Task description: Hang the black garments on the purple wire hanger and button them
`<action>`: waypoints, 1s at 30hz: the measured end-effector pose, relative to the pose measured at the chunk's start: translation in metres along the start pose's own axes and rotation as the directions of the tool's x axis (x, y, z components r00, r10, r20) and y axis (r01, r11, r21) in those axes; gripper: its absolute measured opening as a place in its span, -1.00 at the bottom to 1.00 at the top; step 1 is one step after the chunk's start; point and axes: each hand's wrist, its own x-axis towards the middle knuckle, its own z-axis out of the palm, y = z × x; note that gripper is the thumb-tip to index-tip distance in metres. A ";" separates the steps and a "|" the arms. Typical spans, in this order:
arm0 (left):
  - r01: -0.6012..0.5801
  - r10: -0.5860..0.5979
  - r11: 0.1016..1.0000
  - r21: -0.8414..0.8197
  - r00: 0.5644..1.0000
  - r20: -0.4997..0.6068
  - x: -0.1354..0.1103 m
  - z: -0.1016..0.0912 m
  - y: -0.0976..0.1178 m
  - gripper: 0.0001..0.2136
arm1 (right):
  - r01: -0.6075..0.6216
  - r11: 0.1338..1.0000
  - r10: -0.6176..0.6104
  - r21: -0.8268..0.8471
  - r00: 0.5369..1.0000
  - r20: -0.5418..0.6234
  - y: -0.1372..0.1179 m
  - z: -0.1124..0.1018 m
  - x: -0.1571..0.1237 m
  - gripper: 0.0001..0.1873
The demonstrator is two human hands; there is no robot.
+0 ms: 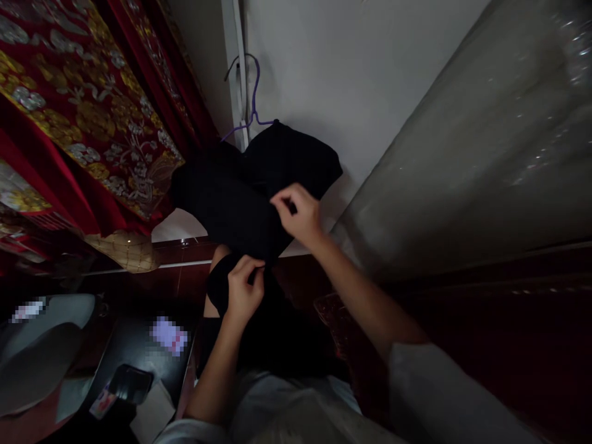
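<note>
A black garment (240, 191) hangs on a purple hanger (252, 98) against the white wall. My right hand (300, 216) pinches the cloth near its middle, fingers closed on the fabric. Lower down, my left hand (244, 290) grips the garment's bottom edge, fingers curled round it. Both forearms reach up from white sleeves at the bottom of the view.
A red and gold patterned curtain (78, 92) hangs at the left. A large grey shiny surface (472, 160) fills the right. Dark wooden furniture (485, 320) runs below it. At lower left sit a dark phone-like object (130, 383) and a grey rounded object (41, 345).
</note>
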 end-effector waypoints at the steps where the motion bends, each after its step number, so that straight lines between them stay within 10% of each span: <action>1: -0.016 0.016 1.000 0.000 0.999 0.032 0.002 -0.001 0.002 -0.87 | 0.017 0.998 -0.018 -0.054 1.000 -0.022 0.003 -0.001 0.022 -0.78; 5: -0.065 0.055 0.995 0.079 0.991 0.125 0.016 -0.011 0.011 -0.83 | 0.130 0.978 -0.117 -0.164 0.990 0.084 -0.003 -0.005 0.076 -0.80; 11: -0.106 0.030 0.969 0.225 0.948 0.318 0.035 -0.030 0.010 -0.80 | 0.164 0.975 -0.144 -0.149 0.980 0.138 -0.021 -0.014 0.065 -0.80; 17: -0.107 0.097 0.984 0.145 0.993 0.071 0.084 -0.042 0.017 -0.77 | 0.142 0.986 -0.126 -0.087 0.977 0.170 -0.025 -0.026 0.042 -0.82; 23: -0.150 0.130 0.964 0.220 0.986 0.105 0.165 -0.031 0.049 -0.59 | -0.234 0.911 0.167 0.340 0.962 0.216 -0.035 -0.024 0.034 -0.78; 30: -0.079 -0.029 0.892 0.445 0.973 0.231 0.195 -0.026 0.060 -0.86 | -0.634 0.597 0.469 0.491 0.773 0.427 -0.036 -0.020 0.035 -0.88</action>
